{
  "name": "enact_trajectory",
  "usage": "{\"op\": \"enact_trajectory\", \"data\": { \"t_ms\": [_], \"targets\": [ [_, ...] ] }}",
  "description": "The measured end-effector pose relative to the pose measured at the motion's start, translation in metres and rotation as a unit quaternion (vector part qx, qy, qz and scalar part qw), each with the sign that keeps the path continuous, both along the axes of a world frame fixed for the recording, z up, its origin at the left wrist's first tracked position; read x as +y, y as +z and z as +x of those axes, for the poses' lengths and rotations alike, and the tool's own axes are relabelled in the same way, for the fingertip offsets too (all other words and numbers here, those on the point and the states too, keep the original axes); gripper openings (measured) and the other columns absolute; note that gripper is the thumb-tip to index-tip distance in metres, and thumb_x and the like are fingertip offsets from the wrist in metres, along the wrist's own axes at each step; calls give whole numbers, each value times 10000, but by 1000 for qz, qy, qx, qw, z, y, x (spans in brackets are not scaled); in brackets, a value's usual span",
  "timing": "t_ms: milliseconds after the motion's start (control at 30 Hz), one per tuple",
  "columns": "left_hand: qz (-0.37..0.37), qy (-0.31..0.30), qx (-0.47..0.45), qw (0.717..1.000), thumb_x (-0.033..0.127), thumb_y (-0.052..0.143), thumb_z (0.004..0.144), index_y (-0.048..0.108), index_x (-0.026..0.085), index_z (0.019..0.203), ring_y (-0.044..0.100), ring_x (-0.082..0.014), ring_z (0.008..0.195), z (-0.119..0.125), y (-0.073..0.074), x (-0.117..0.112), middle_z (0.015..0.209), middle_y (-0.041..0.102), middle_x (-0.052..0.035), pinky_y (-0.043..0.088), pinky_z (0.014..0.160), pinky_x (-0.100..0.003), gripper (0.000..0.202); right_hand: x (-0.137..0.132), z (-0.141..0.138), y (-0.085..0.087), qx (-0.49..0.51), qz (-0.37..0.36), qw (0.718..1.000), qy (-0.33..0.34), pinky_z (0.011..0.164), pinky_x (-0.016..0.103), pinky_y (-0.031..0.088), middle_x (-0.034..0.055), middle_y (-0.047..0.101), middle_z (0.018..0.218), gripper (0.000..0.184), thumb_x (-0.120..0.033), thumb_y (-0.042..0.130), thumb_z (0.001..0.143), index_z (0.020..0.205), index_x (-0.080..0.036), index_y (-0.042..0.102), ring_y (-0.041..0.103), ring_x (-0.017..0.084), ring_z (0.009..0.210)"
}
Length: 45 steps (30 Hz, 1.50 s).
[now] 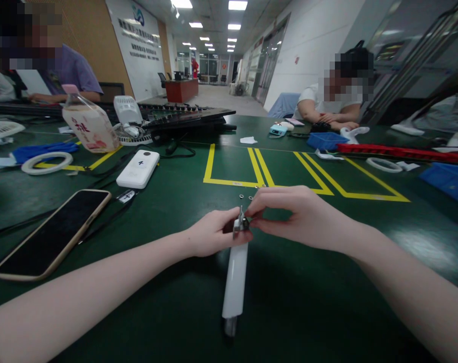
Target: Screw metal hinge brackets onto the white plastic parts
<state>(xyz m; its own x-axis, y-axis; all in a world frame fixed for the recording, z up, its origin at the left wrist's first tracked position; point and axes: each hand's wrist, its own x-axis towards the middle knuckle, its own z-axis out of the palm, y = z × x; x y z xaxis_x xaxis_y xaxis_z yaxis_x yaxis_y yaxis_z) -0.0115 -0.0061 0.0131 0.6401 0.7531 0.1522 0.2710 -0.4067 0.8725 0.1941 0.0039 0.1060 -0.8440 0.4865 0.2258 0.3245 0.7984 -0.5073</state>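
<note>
Upright in front of me is a long white bar [236,277] with a metal bracket [241,223] at its upper end and a dark metal tip at its lower end. My left hand [214,234] is closed around the bracket end from the left, thumb and fingers on it. From the right, my right hand [289,214] pinches at the same bracket, its thumb and fingertips pressed together. Whatever small piece sits between those fingertips is too small to make out. Just beyond my hands, several small metal rings, perhaps nuts [241,196], lie on the green table [168,302].
To the left lie a phone [55,234], a white power bank [138,169], a tape roll [47,163] and a drink bottle [91,121]. Yellow tape outlines [232,183] mark the table ahead. Blue bins [450,181] stand right; people sit across the table.
</note>
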Motion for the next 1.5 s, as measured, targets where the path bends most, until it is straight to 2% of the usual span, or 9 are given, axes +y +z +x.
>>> {"op": "enact_trajectory", "data": {
  "t_ms": [167,333,467,600,933,1100,1267,1367,1500],
  "targets": [
    [-5,-2,16,1000,447,552,874,556,177,890,528,-166,731,-1,3,0,840,611,-15,398,659,-277,271,35,19,-11,47,100,984,-139,703,296,494,36,660,863,148,-277,579,883,898,-170,680,620,179,779],
    [-5,0,29,1000,432,545,886,555,179,907,527,-165,719,-1,6,-1,819,610,-10,390,648,-279,254,85,54,-60,-1,123,956,-265,687,313,490,54,653,910,178,-252,552,880,932,-158,693,607,185,756],
    [-12,-1,29,1000,413,539,891,551,180,920,530,-162,720,-1,6,-2,836,619,-12,391,658,-282,235,104,72,-93,-71,113,938,-319,721,325,502,81,619,1049,263,-230,537,895,1095,-157,692,608,195,832],
    [-16,0,24,1000,431,559,879,550,181,902,518,-160,716,-1,6,-2,815,605,-6,385,657,-284,251,108,77,-100,-113,122,925,-342,751,335,495,89,607,1075,255,-234,525,911,1074,-157,706,591,223,930],
    [-82,-5,11,997,425,654,823,557,178,897,501,-150,710,-1,11,-1,785,564,15,391,656,-277,276,95,67,-82,-101,105,937,-317,614,288,435,73,624,919,174,-298,571,853,844,-159,675,581,201,782],
    [-108,-29,-5,994,366,724,762,545,182,908,513,-146,722,-3,13,-2,802,566,22,402,664,-274,295,64,36,-44,38,100,974,-201,697,304,476,56,613,849,159,-303,562,868,807,-182,645,580,182,747],
    [-99,-54,-4,994,446,805,653,547,181,904,513,-149,698,-4,10,0,801,576,15,379,622,-262,447,15,10,0,53,83,994,-53,665,251,468,29,608,834,73,-229,609,849,820,-176,650,576,149,746],
    [-81,-55,18,995,495,836,585,562,179,912,544,-190,773,-4,9,0,834,591,-3,408,677,-289,531,-4,3,11,32,59,998,-3,626,211,449,31,603,830,45,-184,619,842,834,-156,653,566,124,725],
    [-54,-51,37,997,540,838,549,575,182,905,561,-235,852,-4,9,-1,843,593,-9,433,754,-329,569,-14,-2,11,-6,60,998,22,608,200,419,29,597,821,52,-162,598,854,851,-145,647,553,111,715]
  ]
}}
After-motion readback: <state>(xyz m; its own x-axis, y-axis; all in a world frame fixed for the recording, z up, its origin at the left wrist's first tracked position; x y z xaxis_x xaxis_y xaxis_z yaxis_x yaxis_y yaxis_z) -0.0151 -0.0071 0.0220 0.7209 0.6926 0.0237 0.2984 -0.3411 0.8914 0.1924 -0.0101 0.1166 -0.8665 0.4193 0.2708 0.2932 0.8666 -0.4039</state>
